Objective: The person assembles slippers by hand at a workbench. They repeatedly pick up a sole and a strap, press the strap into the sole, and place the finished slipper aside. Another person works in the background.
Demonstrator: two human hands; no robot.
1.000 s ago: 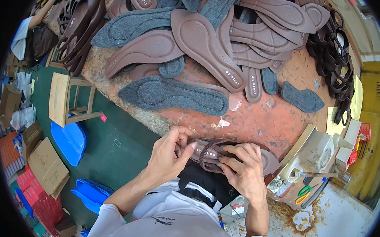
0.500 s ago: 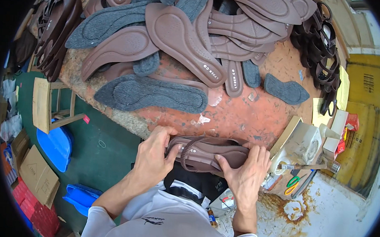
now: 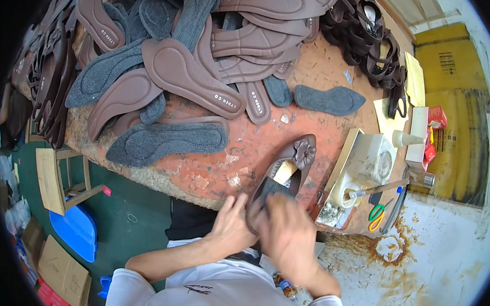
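Note:
A brown flat shoe [image 3: 307,152] with a flower on its toe lies at the table's front edge, toe pointing away and slightly right. Its inside shows a pale yellowish patch [image 3: 285,172] and, toward the heel, a dark grey felt-like piece [image 3: 266,190]. My left hand [image 3: 232,225] grips the shoe's heel end from the left, fingers against its side. Above the heel is my right hand [image 3: 289,233], smeared by motion; its fingers and whatever they may hold cannot be made out. The heel is mostly hidden by both hands.
Brown insoles [image 3: 191,78] and grey felt-backed ones [image 3: 168,143] are heaped across the far table. Brown shoes [image 3: 372,43] stack at the far right. A glue-stained container [image 3: 344,190] with a brush, and scissors [image 3: 377,218], sit at right. A wooden stool [image 3: 52,176] stands left.
The shoe was held sideways at the table edge with a brown insole and a strap showing; now a flower-toed shoe points away. My right hand has moved left over the heel. The view has shifted.

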